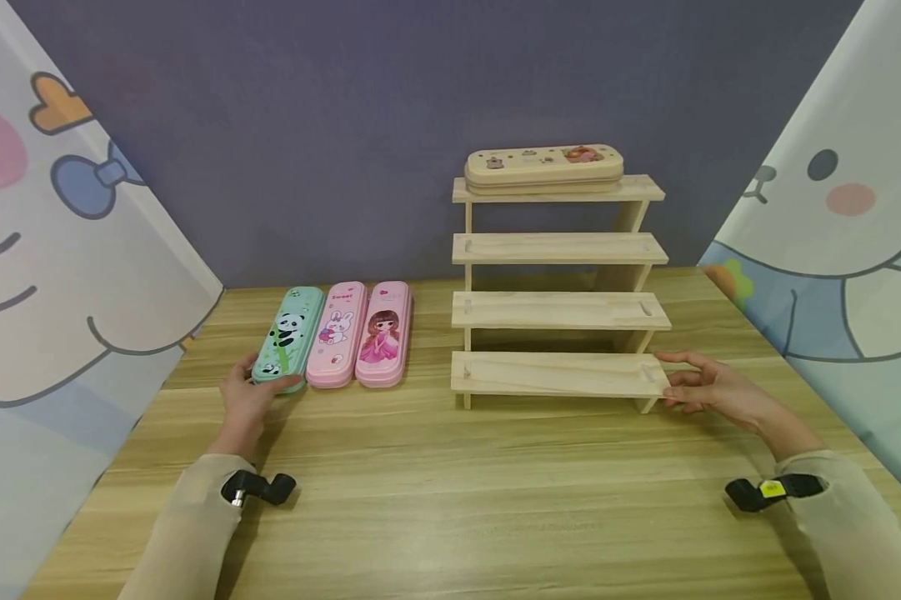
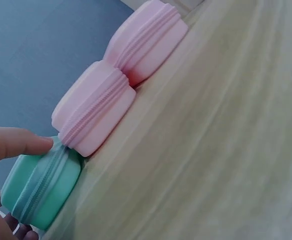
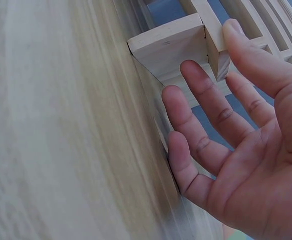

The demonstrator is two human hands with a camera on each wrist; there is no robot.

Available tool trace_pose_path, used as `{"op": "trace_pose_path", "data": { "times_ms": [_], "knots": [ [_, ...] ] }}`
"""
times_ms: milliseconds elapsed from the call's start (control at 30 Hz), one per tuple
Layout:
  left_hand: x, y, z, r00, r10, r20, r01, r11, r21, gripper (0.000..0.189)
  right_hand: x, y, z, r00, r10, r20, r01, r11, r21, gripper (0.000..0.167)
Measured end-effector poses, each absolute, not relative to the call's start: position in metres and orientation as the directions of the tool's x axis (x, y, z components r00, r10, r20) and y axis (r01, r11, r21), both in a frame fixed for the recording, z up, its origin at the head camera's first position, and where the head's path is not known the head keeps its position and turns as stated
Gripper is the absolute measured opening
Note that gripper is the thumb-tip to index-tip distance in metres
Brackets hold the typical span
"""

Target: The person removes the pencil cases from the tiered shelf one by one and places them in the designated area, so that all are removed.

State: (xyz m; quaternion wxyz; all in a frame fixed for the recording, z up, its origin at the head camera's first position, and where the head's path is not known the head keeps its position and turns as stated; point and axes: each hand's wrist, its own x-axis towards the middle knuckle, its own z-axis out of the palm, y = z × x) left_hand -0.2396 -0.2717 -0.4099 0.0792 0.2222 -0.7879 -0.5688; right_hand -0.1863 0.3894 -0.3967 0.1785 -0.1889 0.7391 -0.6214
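Observation:
My left hand (image 1: 247, 396) grips the near end of a mint-green zippered pencil case (image 2: 48, 185) with a panda on its lid. Its thumb lies on the near right corner, the fingers along the left side. Right beside that case lie a pink pencil case (image 1: 337, 333) with a rabbit and another pink pencil case (image 1: 384, 333) with a doll-like girl. My right hand (image 1: 708, 390) holds the right end of the lowest board of a wooden tiered shelf (image 1: 555, 372), thumb at the front corner and index finger at the back; the other fingers curve loosely below.
A cream pencil case (image 1: 543, 169) lies on the shelf's top tier. Behind the wooden table (image 1: 450, 500) rises a dark blue-grey wall (image 1: 307, 142). Cartoon-printed panels (image 1: 37, 233) stand at both sides.

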Motion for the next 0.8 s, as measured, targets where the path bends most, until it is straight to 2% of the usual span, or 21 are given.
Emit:
{"op": "trace_pose_path", "data": {
  "times_ms": [267,433,633,800],
  "knots": [
    [-0.244,-0.279,-0.403,-0.906,-0.372,-0.201,-0.287,0.193,0.938,0.096,-0.186,0.389,-0.397,-0.864,-0.504,-0.020,-0.059,0.140,-0.988,0.060],
    [-0.248,-0.282,-0.395,-0.899,-0.375,-0.226,-0.298,0.145,0.944,0.099,-0.186,0.389,-0.397,-0.867,-0.498,-0.023,-0.058,0.148,-0.987,0.061],
    [-0.255,-0.284,-0.372,-0.884,-0.387,-0.261,-0.301,0.046,0.952,0.099,-0.186,0.389,-0.397,-0.870,-0.492,-0.028,-0.058,0.160,-0.985,0.061],
    [-0.264,-0.282,-0.349,-0.895,-0.374,-0.244,-0.271,0.021,0.962,0.099,-0.186,0.388,-0.397,-0.870,-0.492,-0.028,-0.062,0.166,-0.984,0.060]
  ]
}}
